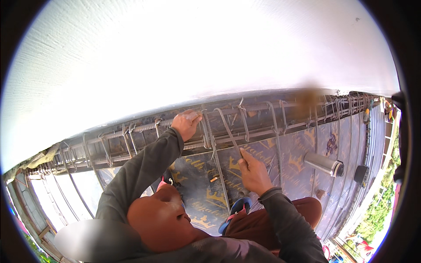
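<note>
A long cage of rusty rebar [258, 106] with bent stirrups runs along the foot of a white wall. My left hand [187, 123] is closed at the top bar beside a stirrup [206, 131]; its fingertips curl over the steel and partly hide what they grip. In my right hand [255, 174] is a steel rod [226, 126] with a hooked upper end, the thumb lying along it. The hook reaches up to the cage, right of my left hand. Whether it touches the top bar I cannot tell.
Dark printed formwork panels [197, 173] lie below the cage, crossed by thin bars. A metal cylinder [323, 165] lies at right, near a black block [361, 175]. My sandalled foot [237, 212] is on the panels. The white wall [197, 48] rises beyond the cage.
</note>
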`<state>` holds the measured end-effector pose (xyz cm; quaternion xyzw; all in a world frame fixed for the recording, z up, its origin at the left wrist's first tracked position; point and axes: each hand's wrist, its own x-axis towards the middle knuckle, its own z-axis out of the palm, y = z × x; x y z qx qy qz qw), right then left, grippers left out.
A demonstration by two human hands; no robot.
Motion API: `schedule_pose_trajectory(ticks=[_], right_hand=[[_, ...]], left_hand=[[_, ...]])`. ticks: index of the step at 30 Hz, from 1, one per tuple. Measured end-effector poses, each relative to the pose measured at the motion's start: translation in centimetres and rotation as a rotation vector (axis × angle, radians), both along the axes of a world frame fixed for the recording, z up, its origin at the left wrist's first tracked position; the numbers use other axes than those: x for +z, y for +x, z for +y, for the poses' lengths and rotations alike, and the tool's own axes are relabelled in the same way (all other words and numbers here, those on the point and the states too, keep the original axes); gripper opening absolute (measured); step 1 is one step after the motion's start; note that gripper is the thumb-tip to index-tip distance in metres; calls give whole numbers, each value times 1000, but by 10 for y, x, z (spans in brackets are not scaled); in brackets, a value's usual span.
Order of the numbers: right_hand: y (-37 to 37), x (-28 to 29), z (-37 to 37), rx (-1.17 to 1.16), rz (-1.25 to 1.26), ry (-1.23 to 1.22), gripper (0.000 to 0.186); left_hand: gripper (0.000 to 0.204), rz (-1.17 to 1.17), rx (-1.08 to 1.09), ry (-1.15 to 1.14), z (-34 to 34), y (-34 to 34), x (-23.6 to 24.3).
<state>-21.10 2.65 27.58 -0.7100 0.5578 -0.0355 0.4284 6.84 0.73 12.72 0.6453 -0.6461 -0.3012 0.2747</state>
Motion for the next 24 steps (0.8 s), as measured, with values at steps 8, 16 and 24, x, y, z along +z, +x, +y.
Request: schedule_pose_trajectory(ticks=[8,16,24], right_hand=[[20,0,-6,16,107,153,41],[23,-10,16,114,22,267,44],[60,-2,27,-292,-372,768,25]], left_hand=[[22,-13,-15,22,-3,2,8],[22,-72,-164,-67,-17,5,5],[25,-218,-311,73,-32,-3,13]])
